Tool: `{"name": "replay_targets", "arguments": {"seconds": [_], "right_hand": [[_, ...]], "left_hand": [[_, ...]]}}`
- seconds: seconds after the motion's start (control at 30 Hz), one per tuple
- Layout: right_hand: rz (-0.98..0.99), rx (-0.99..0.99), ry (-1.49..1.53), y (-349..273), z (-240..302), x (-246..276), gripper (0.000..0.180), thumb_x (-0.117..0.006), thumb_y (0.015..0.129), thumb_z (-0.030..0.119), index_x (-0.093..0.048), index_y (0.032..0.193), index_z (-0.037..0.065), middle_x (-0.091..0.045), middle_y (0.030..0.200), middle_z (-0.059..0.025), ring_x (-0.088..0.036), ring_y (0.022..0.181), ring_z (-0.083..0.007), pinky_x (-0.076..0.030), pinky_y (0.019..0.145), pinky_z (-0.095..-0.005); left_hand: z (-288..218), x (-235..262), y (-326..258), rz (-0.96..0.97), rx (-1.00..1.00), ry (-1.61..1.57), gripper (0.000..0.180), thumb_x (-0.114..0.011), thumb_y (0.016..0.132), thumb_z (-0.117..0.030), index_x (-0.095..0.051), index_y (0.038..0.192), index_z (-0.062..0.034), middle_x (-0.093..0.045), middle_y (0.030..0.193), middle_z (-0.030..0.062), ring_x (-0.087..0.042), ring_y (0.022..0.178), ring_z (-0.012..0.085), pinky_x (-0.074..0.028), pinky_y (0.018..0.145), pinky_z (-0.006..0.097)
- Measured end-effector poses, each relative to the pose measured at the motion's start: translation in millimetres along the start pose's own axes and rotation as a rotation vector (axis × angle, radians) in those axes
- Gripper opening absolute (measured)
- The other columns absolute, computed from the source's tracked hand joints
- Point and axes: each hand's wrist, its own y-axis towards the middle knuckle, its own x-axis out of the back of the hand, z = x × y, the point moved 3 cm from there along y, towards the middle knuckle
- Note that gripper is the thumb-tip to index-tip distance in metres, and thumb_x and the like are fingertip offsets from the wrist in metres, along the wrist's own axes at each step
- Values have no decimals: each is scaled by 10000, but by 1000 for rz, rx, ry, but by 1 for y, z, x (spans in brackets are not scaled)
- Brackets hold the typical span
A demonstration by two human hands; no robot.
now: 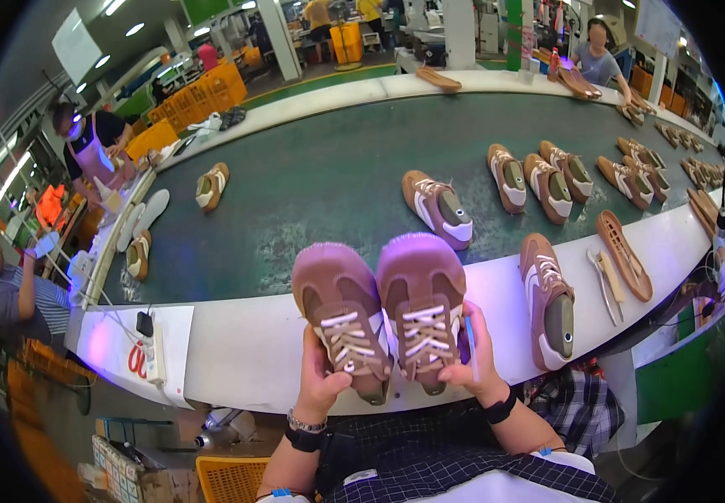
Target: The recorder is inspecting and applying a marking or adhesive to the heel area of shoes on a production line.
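Note:
Two brown sneakers with white laces stand side by side in my hands above the white ledge. My left hand (pixel 319 387) is closed round the heel end of the left sneaker (pixel 339 289). The right sneaker (pixel 421 281) is gripped the same way by my right hand (pixel 483 362). Their toes point away from me, and green shoe lasts fill both openings. A slim pale stick (pixel 470 339) shows beside my right fingers. Just right of that hand, another brown sneaker (pixel 538 272) rests on the ledge.
Several sneakers stand on the green conveyor belt (pixel 312 184). Pincers (pixel 604 285) and a brown sole (pixel 622 251) lie on the ledge at right. A power strip (pixel 154 352) sits at left. Co-workers work at far left and far right.

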Motion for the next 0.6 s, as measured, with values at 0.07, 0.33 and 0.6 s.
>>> {"name": "replay_targets", "arguments": {"seconds": [0.07,0.33,0.6], "right_hand": [[26,-26,17,5,0,1,1118,-920,595,338,-248,1409,-30,-443,1316,-137,-453,1231,-222,-354,1062,-359],[158,-121,186,14,9,8,1023,-892,599,281,-313,1393,-5,-459,1322,-109,-471,1237,-215,-372,1065,-352],[367,-416,157,34,3,32,931,-843,605,230,-399,1384,-21,-552,1289,-119,-540,1197,-225,-401,1055,-363]], "left_hand": [[1,1,5,14,-24,23,1075,-873,641,-353,-227,1440,-40,-426,1363,127,-452,1270,244,-388,1062,386],[7,9,3,102,11,-77,1090,-882,617,-254,-227,1468,-69,-407,1412,108,-433,1298,260,-358,1090,407],[21,32,11,184,216,-162,889,-839,659,-175,-380,1404,-26,-608,1192,98,-644,957,179,-557,690,280]]}}
